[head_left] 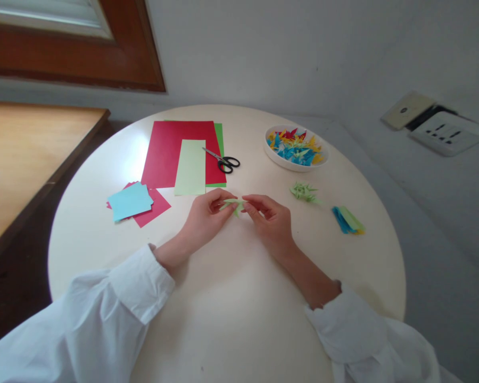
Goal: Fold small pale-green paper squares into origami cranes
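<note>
A small light green folded paper piece is held just above the round white table, near its middle. My left hand pinches its left end with thumb and fingers closed. My right hand pinches its right end the same way. Both arms are in white sleeves.
Behind my hands lie a red sheet, a pale green strip and black scissors. Blue and red squares lie left. A white bowl of coloured folded pieces, green folded pieces and a small paper stack sit right.
</note>
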A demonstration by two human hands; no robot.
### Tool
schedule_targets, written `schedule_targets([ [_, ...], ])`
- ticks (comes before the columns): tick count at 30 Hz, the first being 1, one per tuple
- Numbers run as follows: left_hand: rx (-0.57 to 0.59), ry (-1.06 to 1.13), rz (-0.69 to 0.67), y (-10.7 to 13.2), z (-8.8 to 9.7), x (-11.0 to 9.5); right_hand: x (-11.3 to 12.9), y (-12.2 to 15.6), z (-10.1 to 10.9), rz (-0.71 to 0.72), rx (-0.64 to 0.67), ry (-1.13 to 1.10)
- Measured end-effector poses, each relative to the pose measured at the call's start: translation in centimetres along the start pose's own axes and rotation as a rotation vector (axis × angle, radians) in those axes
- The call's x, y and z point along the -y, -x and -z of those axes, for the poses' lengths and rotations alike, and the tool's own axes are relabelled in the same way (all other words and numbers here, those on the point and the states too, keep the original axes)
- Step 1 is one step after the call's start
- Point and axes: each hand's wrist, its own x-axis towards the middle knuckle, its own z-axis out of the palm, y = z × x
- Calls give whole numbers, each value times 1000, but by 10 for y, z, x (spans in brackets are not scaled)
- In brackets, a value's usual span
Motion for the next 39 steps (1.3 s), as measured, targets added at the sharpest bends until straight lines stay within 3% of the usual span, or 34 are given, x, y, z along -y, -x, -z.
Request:
schedule_targets([
  [15,5,-19,-132,0,2,10,0,-1,4,75,25,-11],
  [25,40,-40,24,-1,2,-3,4,3,1,71,41,-21],
  [32,29,23,49,0,2,-8,4,2,-3,-73,-15,-166],
  [39,32,-86,19,-2,2,-2,4,4,-1,0,12,-75],
])
